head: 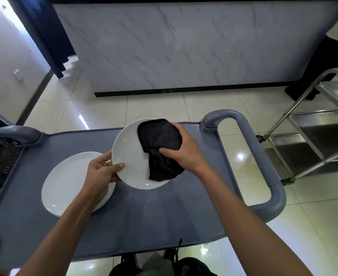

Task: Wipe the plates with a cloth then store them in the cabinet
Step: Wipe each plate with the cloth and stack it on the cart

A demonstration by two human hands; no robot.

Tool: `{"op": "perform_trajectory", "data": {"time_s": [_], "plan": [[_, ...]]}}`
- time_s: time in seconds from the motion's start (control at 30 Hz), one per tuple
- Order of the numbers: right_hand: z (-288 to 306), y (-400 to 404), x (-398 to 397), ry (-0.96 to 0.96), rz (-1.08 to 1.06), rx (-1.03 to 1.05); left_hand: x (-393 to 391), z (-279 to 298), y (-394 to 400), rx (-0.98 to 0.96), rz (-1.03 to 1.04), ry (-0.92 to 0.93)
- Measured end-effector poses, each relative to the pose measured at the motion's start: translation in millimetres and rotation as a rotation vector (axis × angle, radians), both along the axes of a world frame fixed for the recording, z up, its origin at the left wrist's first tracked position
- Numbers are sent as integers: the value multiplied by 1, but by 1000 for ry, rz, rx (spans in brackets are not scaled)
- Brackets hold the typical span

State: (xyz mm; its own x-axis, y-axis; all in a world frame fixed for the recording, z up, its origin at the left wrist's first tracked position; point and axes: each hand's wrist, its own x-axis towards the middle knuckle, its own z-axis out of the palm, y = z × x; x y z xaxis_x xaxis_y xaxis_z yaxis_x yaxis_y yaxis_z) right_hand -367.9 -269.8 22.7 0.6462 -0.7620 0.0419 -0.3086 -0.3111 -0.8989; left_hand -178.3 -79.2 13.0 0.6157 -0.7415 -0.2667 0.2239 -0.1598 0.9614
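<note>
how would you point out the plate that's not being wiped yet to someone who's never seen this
Find the grey cart across the lower middle of the view. Two white plates are on or over its top; take the flat plate lying on its left side, partly under the left hand. Unlike the held plate, it has no black cloth on it and no hand grips it.

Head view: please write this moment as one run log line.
step: wiping | left hand: grips held plate | right hand: presses black cloth on it | second plate: on cart
</note>
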Motion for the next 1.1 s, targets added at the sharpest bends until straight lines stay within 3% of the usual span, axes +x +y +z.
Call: {"op": "perform_trajectory", "data": {"time_s": [0.3, 0.6, 0.67, 0.8, 0.93, 1.1], "plan": [[-13, 6, 0, -61, -189, 85, -2, 7, -3, -3, -41, -89], [-8, 23, -3, -143, -274, -2, -5, 8, -10, 41, 24, -67], [-6, 28, -5, -183, -283, -42, -7, 9, -9, 25, 47, 4], [-2, 34, -8, -230, -298, -154, -7, 10, -11, -40, 75, 316], [1, 37, -8, -244, -300, -255, -4, 13, -17, 151, 55, 367], [-4, 42, -13, -244, -259, -363, 3, 15, -13, 320, 1, 604]]}}
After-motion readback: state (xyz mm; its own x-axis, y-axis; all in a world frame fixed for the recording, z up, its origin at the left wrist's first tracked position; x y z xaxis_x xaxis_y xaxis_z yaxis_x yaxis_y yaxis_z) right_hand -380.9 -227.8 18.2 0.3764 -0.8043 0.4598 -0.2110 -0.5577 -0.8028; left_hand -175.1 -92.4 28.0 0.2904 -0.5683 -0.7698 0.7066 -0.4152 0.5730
